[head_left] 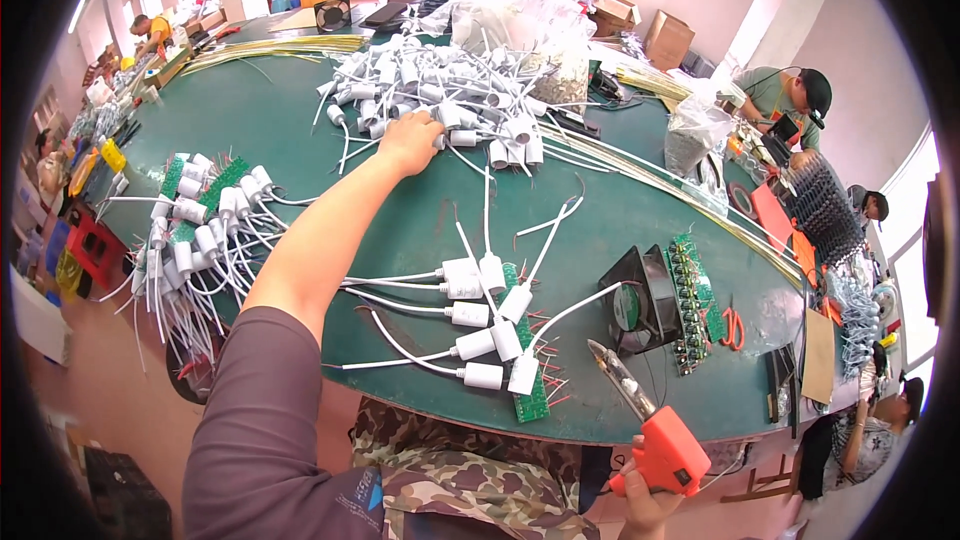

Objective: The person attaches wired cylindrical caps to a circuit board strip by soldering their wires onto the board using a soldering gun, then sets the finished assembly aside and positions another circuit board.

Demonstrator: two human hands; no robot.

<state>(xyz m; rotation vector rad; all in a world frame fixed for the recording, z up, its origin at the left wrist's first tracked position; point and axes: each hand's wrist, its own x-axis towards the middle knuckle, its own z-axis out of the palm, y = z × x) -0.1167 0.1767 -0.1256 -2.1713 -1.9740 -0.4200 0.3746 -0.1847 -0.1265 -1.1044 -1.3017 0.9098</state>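
My left hand [410, 143] reaches to the near edge of a large pile of white cylindrical housings with cables [420, 80]. Its fingers curl down onto a white housing [438, 142]; the fingertips are partly hidden. Low at the right, my right hand [645, 502] grips a soldering gun [672, 448] by its red handle, the metal tip pointing up and left. Between my arms lies a green circuit board strip [532, 395] with red wires along one side. Several white housings [483, 375] rest on or against this strip, their cables running in different directions.
A black fan [637, 300] stands beside populated circuit boards [690, 305] and orange-handled scissors [734, 328]. More cabled housings and boards [205, 205] overhang the table's left edge. Long thin rods [690, 202] cross the right side. A co-worker [790, 100] sits at the far right.
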